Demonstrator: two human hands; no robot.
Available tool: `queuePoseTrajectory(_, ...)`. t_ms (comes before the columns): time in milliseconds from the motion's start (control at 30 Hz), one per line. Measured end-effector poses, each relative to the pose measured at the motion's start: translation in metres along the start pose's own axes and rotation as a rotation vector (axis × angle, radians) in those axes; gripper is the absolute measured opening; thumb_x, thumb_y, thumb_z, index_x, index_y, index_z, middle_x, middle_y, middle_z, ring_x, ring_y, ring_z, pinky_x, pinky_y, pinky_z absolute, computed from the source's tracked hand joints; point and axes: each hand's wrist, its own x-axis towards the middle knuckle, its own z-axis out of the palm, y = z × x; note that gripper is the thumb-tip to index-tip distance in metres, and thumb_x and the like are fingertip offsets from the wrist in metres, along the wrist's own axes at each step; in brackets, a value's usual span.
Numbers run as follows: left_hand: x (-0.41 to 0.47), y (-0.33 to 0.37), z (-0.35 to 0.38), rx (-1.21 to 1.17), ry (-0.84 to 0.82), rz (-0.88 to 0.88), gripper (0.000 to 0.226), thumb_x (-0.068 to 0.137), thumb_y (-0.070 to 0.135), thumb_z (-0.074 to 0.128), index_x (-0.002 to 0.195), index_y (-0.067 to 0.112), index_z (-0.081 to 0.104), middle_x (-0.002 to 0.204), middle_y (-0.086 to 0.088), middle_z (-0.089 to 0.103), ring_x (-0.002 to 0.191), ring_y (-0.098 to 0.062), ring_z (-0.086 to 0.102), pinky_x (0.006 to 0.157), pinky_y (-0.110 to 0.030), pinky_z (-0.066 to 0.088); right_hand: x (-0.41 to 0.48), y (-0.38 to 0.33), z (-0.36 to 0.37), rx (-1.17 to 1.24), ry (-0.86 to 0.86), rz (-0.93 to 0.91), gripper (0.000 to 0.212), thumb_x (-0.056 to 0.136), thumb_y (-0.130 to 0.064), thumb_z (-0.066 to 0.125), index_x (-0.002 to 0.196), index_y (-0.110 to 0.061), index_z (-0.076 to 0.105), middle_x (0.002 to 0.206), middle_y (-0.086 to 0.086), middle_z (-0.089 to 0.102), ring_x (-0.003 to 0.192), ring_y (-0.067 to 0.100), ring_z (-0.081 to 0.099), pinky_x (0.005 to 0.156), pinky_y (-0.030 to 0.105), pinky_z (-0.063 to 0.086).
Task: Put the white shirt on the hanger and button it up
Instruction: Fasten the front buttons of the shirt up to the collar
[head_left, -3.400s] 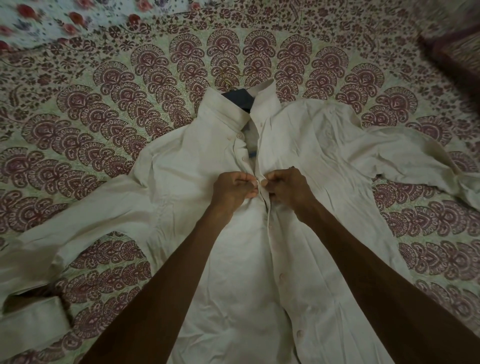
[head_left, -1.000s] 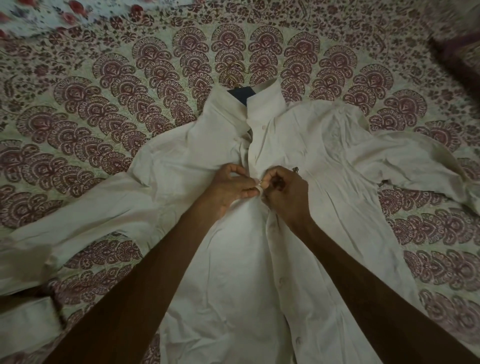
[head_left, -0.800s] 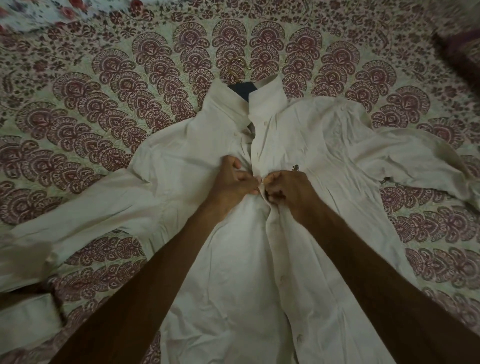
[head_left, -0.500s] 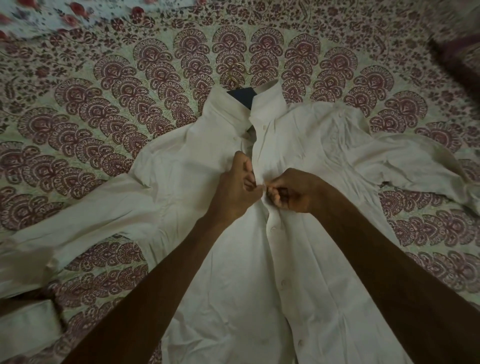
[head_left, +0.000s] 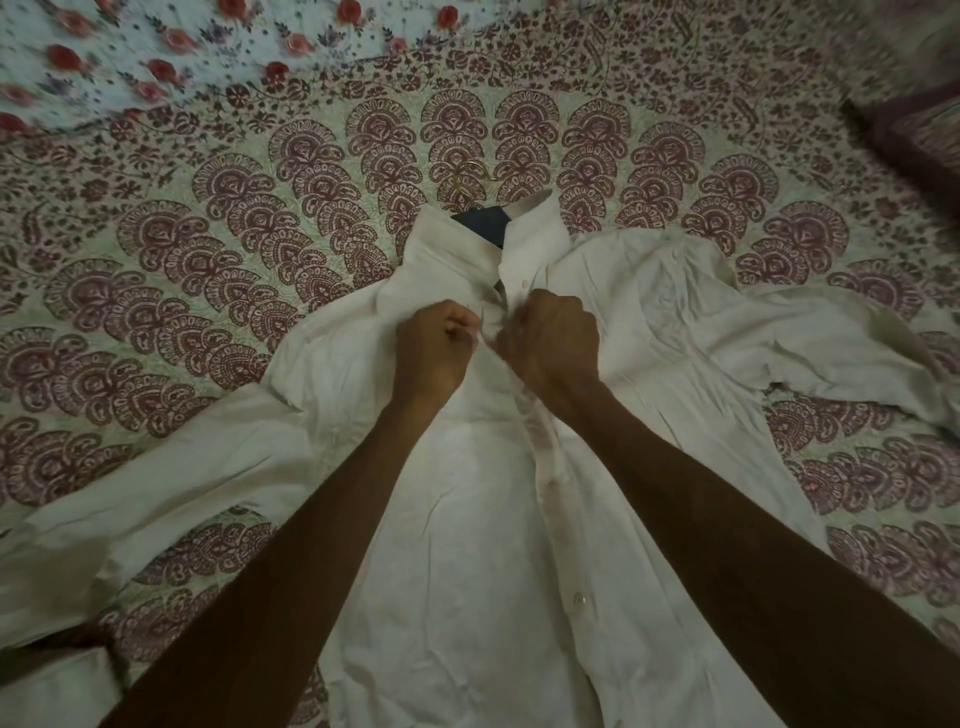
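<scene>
Where half a second ago my fists worked lower on the placket, both now sit higher, just under the collar. Left hand (head_left: 434, 348) curled tight, pinching the left front edge of the white shirt (head_left: 467, 519). Right hand (head_left: 550, 340) likewise fisted on the right edge, knuckles up. The two hands nearly touch at the placket; cloth bunches between them. Whether a button is in the pinch, cannot tell, fingers hide it.

Shirt lies face up, spread flat on the patterned bedsheet (head_left: 260, 234), collar far, hem near. Sleeves thrown out left and right; right one rumpled. Placket below my hands lies closed, one button (head_left: 577, 599) visible low down. A small gap is open above my hands, below the collar button.

Hanger (head_left: 485, 221) inside the shirt: dark body shows in the collar opening, gold hook pokes out far side onto the sheet.

Around: floral cloth (head_left: 156, 52) far left, dark cushion edge (head_left: 914, 140) far right, white fabric piece (head_left: 47, 691) near left. My forearms cross over the lower shirt front.
</scene>
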Motion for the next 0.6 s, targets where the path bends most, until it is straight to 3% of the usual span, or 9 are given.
queuePoseTrajectory(67, 0.004, 0.004, 0.000, 0.080, -0.035, 0.035, 0.019, 0.080, 0.001, 0.060, 0.082, 0.013, 0.075, 0.083, -0.001, 0.075, 0.077, -0.015, 0.069, 0.071, -0.022, 0.055, 0.001, 0.001, -0.003, 0.067, -0.003, 0.021, 0.014, 0.086, -0.022, 0.058, 0.075, -0.014, 0.057, 0.076, 0.006, 0.063, 0.070, 0.021, 0.061, 0.060, 0.026, 0.036)
queuePoseTrajectory(167, 0.000, 0.008, 0.003, 0.183, -0.088, 0.132, 0.011, 0.077, 0.007, 0.071, 0.082, 0.015, 0.075, 0.082, 0.002, 0.072, 0.073, -0.011, 0.065, 0.065, -0.015, 0.048, 0.001, 0.015, -0.009, 0.321, -0.027, 0.139, 0.028, 0.079, -0.006, 0.058, 0.054, -0.014, 0.046, 0.050, -0.001, 0.046, 0.044, 0.009, 0.039, 0.042, 0.016, 0.028)
queuePoseTrajectory(233, -0.006, 0.007, 0.007, 0.257, -0.110, 0.208, 0.010, 0.075, 0.013, 0.078, 0.083, 0.016, 0.073, 0.081, 0.000, 0.066, 0.072, -0.012, 0.061, 0.068, -0.022, 0.050, 0.003, 0.025, -0.015, 0.572, -0.111, 0.296, 0.023, 0.082, -0.003, 0.060, 0.061, -0.011, 0.057, 0.060, 0.005, 0.055, 0.053, 0.012, 0.049, 0.052, 0.019, 0.043)
queuePoseTrajectory(333, -0.012, 0.007, 0.014, 0.326, -0.055, 0.257, 0.014, 0.075, 0.016, 0.080, 0.083, 0.014, 0.069, 0.081, -0.005, 0.062, 0.077, -0.021, 0.062, 0.071, -0.032, 0.052, 0.001, 0.038, -0.018, 0.871, -0.227, 0.500, 0.017, 0.088, -0.007, 0.066, 0.071, -0.013, 0.066, 0.080, 0.012, 0.067, 0.075, 0.024, 0.065, 0.078, 0.040, 0.060)
queuePoseTrajectory(400, -0.014, 0.008, 0.018, 0.384, -0.018, 0.293, 0.013, 0.079, 0.017, 0.077, 0.086, 0.011, 0.068, 0.085, -0.007, 0.063, 0.083, -0.022, 0.062, 0.072, -0.033, 0.052, -0.001, 0.042, -0.016, 0.919, -0.259, 0.499, 0.015, 0.088, -0.013, 0.070, 0.074, -0.011, 0.067, 0.081, 0.014, 0.068, 0.073, 0.023, 0.067, 0.078, 0.041, 0.060)
queuePoseTrajectory(500, -0.020, 0.012, 0.024, 0.574, 0.028, 0.348, 0.013, 0.084, 0.017, 0.073, 0.090, 0.008, 0.066, 0.092, -0.010, 0.063, 0.088, -0.024, 0.061, 0.071, -0.031, 0.049, -0.004, 0.041, -0.019, 0.880, -0.300, 0.442, 0.012, 0.083, -0.014, 0.076, 0.082, -0.005, 0.069, 0.073, 0.011, 0.070, 0.064, 0.017, 0.068, 0.068, 0.030, 0.060)
queuePoseTrajectory(600, -0.025, 0.016, 0.032, 0.727, 0.041, 0.387, 0.023, 0.067, 0.015, 0.086, 0.071, 0.012, 0.064, 0.072, -0.006, 0.063, 0.067, -0.019, 0.061, 0.058, -0.027, 0.049, -0.003, 0.039, -0.021, 0.886, -0.398, 0.429, 0.011, 0.082, 0.002, 0.071, 0.081, -0.007, 0.065, 0.082, 0.016, 0.067, 0.073, 0.023, 0.067, 0.076, 0.035, 0.061)
